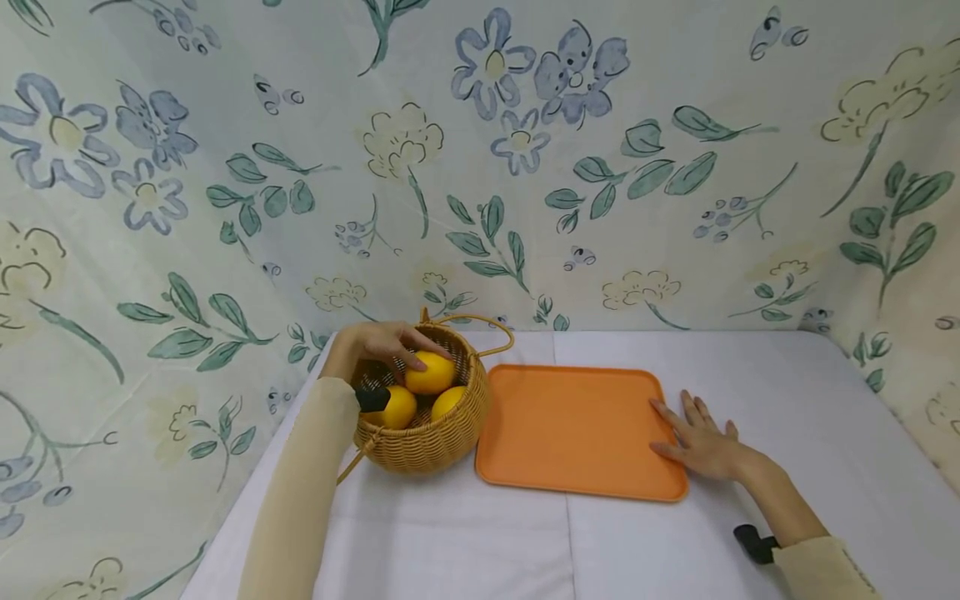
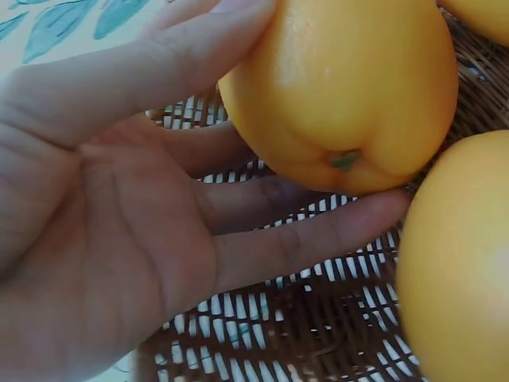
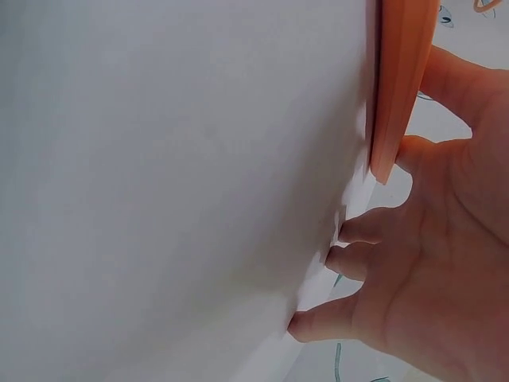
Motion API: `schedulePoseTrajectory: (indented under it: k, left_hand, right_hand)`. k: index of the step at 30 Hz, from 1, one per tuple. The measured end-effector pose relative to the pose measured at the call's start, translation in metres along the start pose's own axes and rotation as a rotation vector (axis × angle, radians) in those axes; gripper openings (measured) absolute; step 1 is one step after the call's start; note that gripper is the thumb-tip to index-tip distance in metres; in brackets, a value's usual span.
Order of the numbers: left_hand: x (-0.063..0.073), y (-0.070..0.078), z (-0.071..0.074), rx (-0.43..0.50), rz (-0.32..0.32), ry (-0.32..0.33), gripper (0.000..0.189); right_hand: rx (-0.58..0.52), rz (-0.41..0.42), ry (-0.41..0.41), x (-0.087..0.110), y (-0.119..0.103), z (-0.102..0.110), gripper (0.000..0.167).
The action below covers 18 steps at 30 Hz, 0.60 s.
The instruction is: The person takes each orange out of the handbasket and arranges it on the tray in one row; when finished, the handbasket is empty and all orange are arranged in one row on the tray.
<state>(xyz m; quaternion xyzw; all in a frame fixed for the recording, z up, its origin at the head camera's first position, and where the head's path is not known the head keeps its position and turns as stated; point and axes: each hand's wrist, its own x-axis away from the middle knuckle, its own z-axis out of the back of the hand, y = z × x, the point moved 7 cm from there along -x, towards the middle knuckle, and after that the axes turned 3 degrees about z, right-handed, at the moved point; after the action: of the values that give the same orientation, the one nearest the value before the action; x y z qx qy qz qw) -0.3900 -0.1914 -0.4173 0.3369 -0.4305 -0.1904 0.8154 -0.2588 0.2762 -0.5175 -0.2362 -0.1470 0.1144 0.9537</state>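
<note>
In the head view my left hand reaches into a round wicker basket and grips a yellow-orange fruit that looks like an orange. In the left wrist view the thumb lies on one side of this orange and the fingers curve under it; a small green stem nub shows on its end. Two more oranges lie below it in the basket. My right hand has spread fingers, with its thumb and index finger at the right rim of an orange tray; the other fingertips touch the white cloth.
The tray lies flat just right of the basket, close against its side. One basket handle stands out at the back right, the other at the front left. A floral curtain hangs behind the white-covered table.
</note>
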Motion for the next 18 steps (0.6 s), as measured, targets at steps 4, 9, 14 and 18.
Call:
schedulePoseTrajectory:
  k: [4, 9, 14, 18]
  left_hand:
    - [0.017, 0.007, 0.005, -0.007, -0.036, 0.036, 0.049]
    - [0.040, 0.020, 0.014, 0.004, -0.133, 0.099, 0.050]
    - [0.053, 0.042, 0.019, 0.047, -0.267, 0.215, 0.050]
    - [0.053, 0.064, 0.016, 0.098, -0.281, 0.373, 0.049]
  right_hand:
    - [-0.005, -0.003, 0.000, -0.001, 0.000, -0.001, 0.086]
    - [-0.010, 0.001, -0.001, -0.002, -0.001, -0.002, 0.086]
    - [-0.002, 0.007, 0.000, -0.001, -0.002, 0.000, 0.086]
    - [0.002, 0.007, 0.005, 0.001, -0.001, 0.001, 0.085]
